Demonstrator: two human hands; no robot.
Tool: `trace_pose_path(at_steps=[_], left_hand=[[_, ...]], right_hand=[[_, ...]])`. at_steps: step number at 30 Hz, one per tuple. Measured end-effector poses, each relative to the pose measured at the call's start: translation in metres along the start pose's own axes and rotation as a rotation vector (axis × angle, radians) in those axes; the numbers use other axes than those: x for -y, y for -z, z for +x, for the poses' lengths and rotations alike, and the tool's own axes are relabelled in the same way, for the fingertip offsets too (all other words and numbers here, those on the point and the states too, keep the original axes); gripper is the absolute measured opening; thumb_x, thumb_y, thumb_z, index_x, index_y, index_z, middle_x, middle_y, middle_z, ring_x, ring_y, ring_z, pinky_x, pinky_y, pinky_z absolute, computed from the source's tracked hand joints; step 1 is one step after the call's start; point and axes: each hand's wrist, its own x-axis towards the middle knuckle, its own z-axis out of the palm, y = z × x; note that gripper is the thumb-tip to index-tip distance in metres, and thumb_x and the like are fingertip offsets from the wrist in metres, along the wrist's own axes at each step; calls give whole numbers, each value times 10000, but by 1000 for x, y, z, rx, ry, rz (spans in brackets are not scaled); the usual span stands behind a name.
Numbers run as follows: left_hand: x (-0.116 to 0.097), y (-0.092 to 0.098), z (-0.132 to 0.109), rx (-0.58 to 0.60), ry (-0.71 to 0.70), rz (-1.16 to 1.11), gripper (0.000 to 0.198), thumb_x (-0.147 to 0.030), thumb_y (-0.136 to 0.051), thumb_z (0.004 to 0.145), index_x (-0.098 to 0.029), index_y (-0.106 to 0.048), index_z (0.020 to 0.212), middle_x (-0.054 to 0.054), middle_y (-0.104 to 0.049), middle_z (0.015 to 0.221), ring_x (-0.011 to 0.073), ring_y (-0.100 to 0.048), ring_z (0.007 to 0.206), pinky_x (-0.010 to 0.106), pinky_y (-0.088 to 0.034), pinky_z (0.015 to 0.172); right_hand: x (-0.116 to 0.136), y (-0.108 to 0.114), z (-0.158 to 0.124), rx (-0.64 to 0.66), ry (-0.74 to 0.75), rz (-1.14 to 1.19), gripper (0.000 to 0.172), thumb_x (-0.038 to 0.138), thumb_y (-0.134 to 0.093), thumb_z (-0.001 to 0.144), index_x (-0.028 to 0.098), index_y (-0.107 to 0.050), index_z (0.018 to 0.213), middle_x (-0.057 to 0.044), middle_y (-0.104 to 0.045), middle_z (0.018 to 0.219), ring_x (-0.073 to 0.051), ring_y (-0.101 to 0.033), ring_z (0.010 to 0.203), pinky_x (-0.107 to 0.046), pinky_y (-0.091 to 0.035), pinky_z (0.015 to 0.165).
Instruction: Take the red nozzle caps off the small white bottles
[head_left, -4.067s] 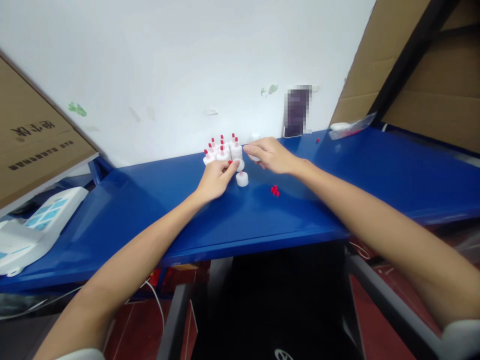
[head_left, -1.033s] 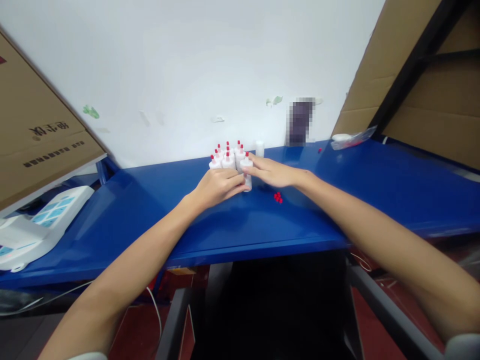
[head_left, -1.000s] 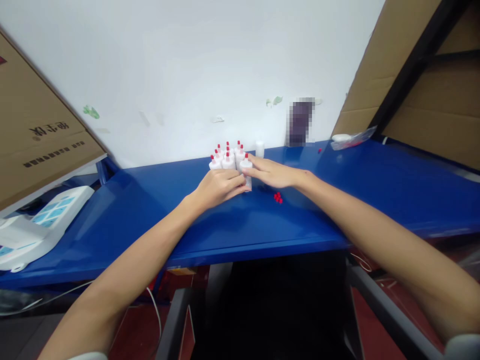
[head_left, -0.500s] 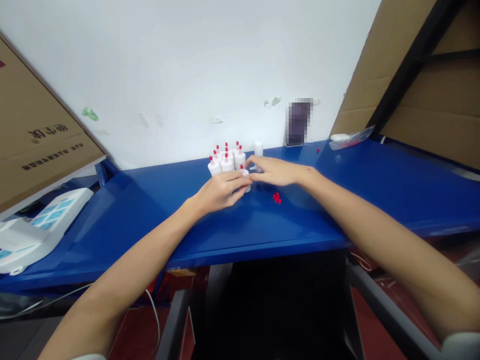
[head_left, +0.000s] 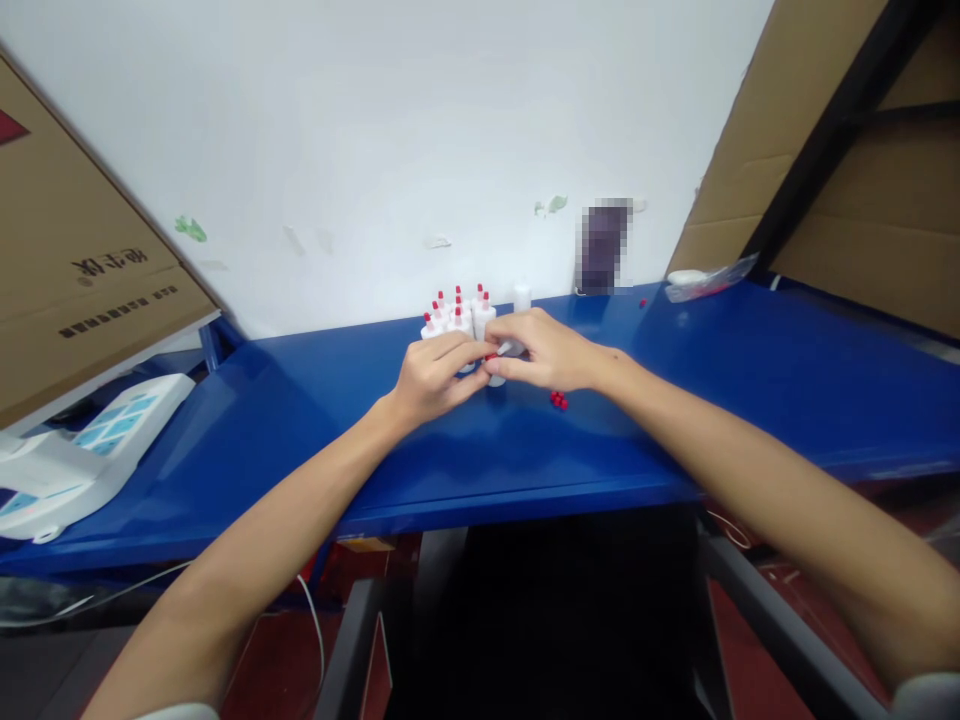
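Note:
A cluster of small white bottles with red caps [head_left: 457, 312] stands at the back of the blue table [head_left: 675, 400]. My left hand [head_left: 431, 375] and my right hand [head_left: 547, 352] meet just in front of the cluster. Both pinch a small white bottle [head_left: 495, 362] between them, with a red cap showing at their fingertips. A plain white bottle without a cap [head_left: 522, 297] stands right of the cluster. A little heap of loose red caps [head_left: 559, 401] lies on the table by my right wrist.
A white device with blue keys [head_left: 75, 460] sits at the table's left end below a cardboard box [head_left: 82, 270]. A clear bag with a white piece [head_left: 705, 278] lies at the back right. One red cap [head_left: 643, 302] lies near a blurred dark object [head_left: 604, 245].
My hands drew together from resting beside the bottle cluster. They now pinch one bottle in front of it, with the right hand's fingers curled in where they had been stretched flat.

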Motion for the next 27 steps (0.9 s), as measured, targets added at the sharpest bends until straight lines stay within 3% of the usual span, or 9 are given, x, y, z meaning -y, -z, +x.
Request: trace_pose_path(at_steps=[3, 8, 17, 21, 24, 27], left_hand=[[1, 1, 1, -18, -22, 45, 114, -203, -677, 922, -188, -676, 1035, 15, -740, 812, 115, -684, 687, 219, -507, 602], [1, 1, -2, 85, -80, 81, 118, -214, -604, 963, -193, -670, 1059, 35, -754, 870, 123, -704, 728, 229, -517, 634], [-9, -5, -5, 137, 226, -83, 130, -199, -546, 966, -167, -630, 1061, -38, -642, 662, 69, -562, 514, 183, -450, 550], [-10, -3, -5, 276, 243, -152, 148, -185, -495, 973, -172, -637, 1012, -14, -676, 719, 85, -568, 538, 207, -446, 572], [-12, 1, -3, 395, 226, -242, 203, -202, -451, 988, -172, -650, 1014, 7, -700, 755, 115, -611, 595, 232, -469, 618], [-14, 3, -1, 509, 257, -384, 290, -245, -388, 1007, -168, -663, 1059, 13, -683, 728, 148, -638, 642, 256, -480, 646]], right_hand=[[1, -2, 1, -22, 1, 14, 318, 469, -541, 934, 211, -469, 762, 30, -489, 680, -119, -400, 631, -293, -268, 624], [3, -9, 2, 26, 26, 9, 162, 248, -510, 859, 219, -426, 724, 33, -490, 657, -118, -396, 610, -293, -272, 614], [-8, 1, -1, -97, -58, 33, 181, 294, -468, 815, 216, -459, 651, 46, -417, 561, -119, -357, 553, -300, -269, 580], [-18, 0, -2, -221, -103, 49, 236, 364, -439, 886, 215, -474, 706, 32, -451, 601, -136, -396, 588, -313, -305, 623], [-23, -5, -1, -329, -161, 160, 148, 362, -448, 905, 221, -479, 873, 21, -506, 698, -163, -454, 674, -325, -359, 687], [-25, -13, 0, -329, -226, 240, 123, 287, -441, 896, 234, -444, 1006, 22, -524, 739, -177, -486, 697, -346, -399, 726]])
